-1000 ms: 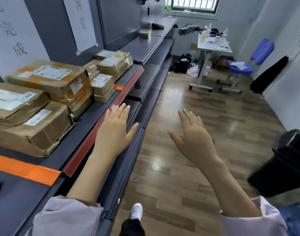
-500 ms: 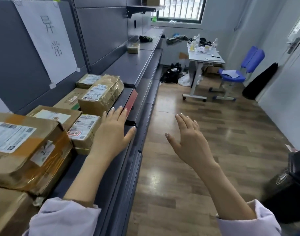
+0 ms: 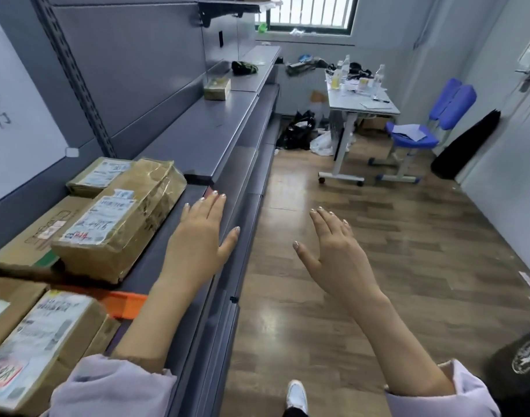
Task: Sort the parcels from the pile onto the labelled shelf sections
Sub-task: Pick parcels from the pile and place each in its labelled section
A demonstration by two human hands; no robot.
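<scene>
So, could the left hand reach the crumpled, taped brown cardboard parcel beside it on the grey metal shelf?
Probably yes: the left hand is open, just right of the parcel, with only bare shelf between them.

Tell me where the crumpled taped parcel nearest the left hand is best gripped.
Probably by its two short ends, coming from the aisle side: the taped parcel lies flat and lengthwise along the shelf, with both ends free and its front face unobstructed.

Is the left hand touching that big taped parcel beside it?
Apart. The head view shows bare shelf between the left hand and the taped parcel.
</scene>
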